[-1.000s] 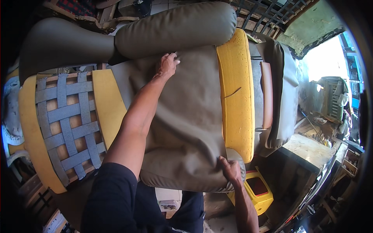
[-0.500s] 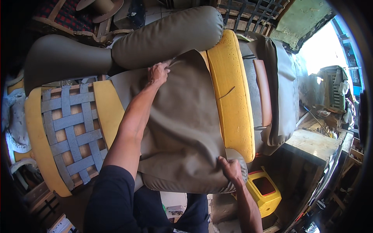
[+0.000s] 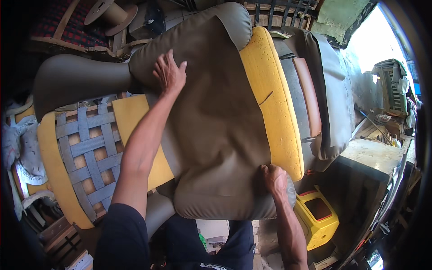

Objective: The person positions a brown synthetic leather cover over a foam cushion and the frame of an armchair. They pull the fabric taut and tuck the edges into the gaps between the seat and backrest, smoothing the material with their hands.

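Note:
A large sheet of grey-brown upholstery leather (image 3: 211,99) lies over a chair frame, across its seat and onto both padded armrests. My left hand (image 3: 170,74) rests on the sheet by the far armrest (image 3: 146,56), its fingers spread. My right hand (image 3: 274,177) is closed on the sheet's edge beside the near armrest (image 3: 216,208). Slack folds run through the sheet left of my right hand. To the right of the sheet shows a thick yellow foam edge (image 3: 274,103). Woven grey webbing (image 3: 92,144) between yellow foam strips is uncovered on the left.
A yellow plastic stool (image 3: 330,229) lies tipped at the lower right, near a worn wooden cabinet (image 3: 371,155). Another covered cushion piece (image 3: 330,94) stands beyond the foam. A wooden spool (image 3: 110,13) sits at the far left.
My left hand has let go of the sheet and moved up and left, its fingers now spread. The sheet's far edge now reaches over the far armrest, and it lies smoother.

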Available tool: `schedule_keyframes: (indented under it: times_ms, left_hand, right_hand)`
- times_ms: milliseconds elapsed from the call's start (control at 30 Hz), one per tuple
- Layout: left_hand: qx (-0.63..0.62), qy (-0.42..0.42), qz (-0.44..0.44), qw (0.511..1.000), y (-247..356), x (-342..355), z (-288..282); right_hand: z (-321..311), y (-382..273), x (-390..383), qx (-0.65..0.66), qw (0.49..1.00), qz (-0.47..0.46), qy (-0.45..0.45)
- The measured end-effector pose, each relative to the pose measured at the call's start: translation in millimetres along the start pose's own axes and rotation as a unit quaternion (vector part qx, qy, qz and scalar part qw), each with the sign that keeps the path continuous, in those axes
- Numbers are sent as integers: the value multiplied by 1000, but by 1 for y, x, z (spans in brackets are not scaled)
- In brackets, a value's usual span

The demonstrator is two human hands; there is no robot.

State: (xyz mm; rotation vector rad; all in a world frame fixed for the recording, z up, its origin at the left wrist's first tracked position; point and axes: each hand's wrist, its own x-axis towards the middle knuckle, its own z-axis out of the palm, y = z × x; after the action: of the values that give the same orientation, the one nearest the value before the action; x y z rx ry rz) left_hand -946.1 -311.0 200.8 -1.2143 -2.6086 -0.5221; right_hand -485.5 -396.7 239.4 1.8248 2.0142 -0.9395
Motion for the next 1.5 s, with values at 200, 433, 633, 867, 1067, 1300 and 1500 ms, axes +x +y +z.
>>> schedule_keyframes:
  times_ms: [200,433,633,867,1067,1300,1500]
  left_hand:
    - [-55,-141,-223,963,-20,-193,-1]
    - [-323,-259,-565,714,-96,-325,25]
    - [-382,-246,-608,651,-100,-335,53]
    - [-391,-242,-601,654,-107,-337,51]
    - [-191,-297,-461,814,-99,-321,30]
    - [-343,-554,-23,758,-51,-335,-84]
    - [-187,-690,-56,696,-13,-319,-60]
  right_hand:
    - [-3,-10,2,-54,996,-54,53]
    - [13,-54,40,-72,996,-42,32]
    - [48,-21,67,-20,999,-34,4]
    - [50,-22,63,44,998,-28,36]
    - [47,-21,55,-32,975,-133,173]
    - [45,-83,-3,-104,905,-313,-269]
    - [82,-40,40,-186,916,-275,-225]
